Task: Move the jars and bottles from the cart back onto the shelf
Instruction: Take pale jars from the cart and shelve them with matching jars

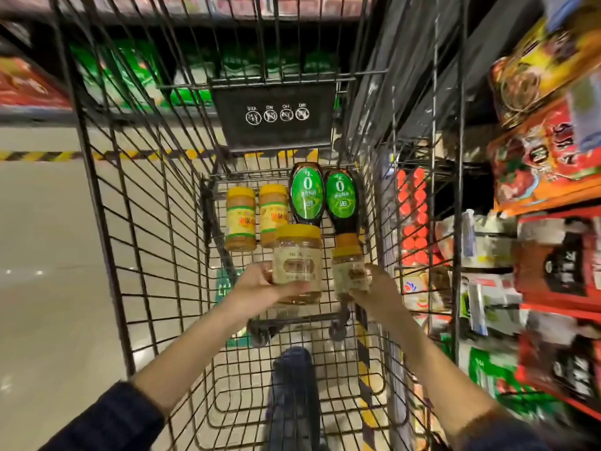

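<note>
Both of my arms reach into a black wire cart (153, 222). My left hand (257, 288) grips a yellow-lidded jar (297, 262) with a pale label, lifted above the cart floor. A second, similar jar (349, 271) is held in my right hand (377, 294) just beside the first. On the cart floor at the far end lie two smaller yellow-lidded jars (240, 219) (272, 213). To their right lie two dark bottles with green labels (306, 195) (340, 200).
The shelf on the right carries red-capped bottles (414, 219) behind the cart's wire wall and red and orange packets (546, 157). Green packages (136, 73) fill a shelf beyond the cart. A pale floor with a yellow-black stripe (39, 155) lies to the left.
</note>
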`<state>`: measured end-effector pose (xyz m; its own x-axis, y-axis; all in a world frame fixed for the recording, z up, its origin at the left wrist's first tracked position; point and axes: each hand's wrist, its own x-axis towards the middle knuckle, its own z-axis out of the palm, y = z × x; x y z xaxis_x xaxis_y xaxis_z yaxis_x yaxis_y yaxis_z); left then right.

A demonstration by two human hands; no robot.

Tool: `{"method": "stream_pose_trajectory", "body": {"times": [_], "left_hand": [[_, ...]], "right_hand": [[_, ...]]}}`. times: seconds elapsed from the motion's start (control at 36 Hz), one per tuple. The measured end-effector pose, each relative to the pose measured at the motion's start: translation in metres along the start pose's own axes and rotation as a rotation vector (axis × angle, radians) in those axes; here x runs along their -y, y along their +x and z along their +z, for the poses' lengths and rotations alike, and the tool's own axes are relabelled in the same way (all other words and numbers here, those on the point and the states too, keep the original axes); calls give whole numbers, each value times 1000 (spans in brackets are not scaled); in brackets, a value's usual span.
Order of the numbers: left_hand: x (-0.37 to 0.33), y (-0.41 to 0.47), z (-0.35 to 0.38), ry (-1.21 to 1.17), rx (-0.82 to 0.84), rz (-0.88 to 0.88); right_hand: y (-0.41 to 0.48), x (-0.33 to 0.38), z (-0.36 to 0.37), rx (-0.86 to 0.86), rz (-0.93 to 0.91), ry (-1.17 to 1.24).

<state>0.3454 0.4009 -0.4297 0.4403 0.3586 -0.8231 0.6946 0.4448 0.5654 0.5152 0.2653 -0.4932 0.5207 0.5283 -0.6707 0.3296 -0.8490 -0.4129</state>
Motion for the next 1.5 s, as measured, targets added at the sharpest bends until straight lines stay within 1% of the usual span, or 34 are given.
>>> {"method": "stream_pose_trajectory", "body": {"times": [0.06, 0.14, 0.22, 0.36, 0.56, 0.69, 0.89, 1.03, 1.14, 1.22, 1.31, 1.42, 1.5], "left_hand": [[-11, -17, -9, -3, -22, 29], [-21, -37, -21, -12, -42, 101], [-31, -53, -31, -13, -65, 128], [-28, -50, -48, 36, -87, 138], [-24, -41, -57, 25, -103, 123], [-25, -39, -59, -4, -98, 150], [-31, -43, -60, -19, -101, 153], [-37, -49, -59, 14, -133, 174], [-47, -60, -57, 19, -100, 212], [-55, -71, -54, 41, -100, 235], [-64, -84, -51, 16, -82, 275], [-75, -106, -51, 9, -21, 350], [-85, -124, -49, 33, -5, 404]], "right_hand": [[6, 2, 4, -38, 50, 9], [15, -2, 14, -24, 143, 21], [24, -8, 22, -7, 177, -5], [28, -5, 20, 91, 241, 6], [40, -1, 41, 203, 232, 121], [46, 1, 52, 144, 249, 148], [38, 4, 44, 137, 308, 165], [26, 1, 44, 136, 359, 396], [11, 10, 32, 146, 295, 559], [-4, 23, 18, 119, 223, 672], [-21, 38, -1, 101, 149, 782], [-51, 52, -34, 44, 42, 836], [-80, 60, -62, 4, -57, 857]]}}
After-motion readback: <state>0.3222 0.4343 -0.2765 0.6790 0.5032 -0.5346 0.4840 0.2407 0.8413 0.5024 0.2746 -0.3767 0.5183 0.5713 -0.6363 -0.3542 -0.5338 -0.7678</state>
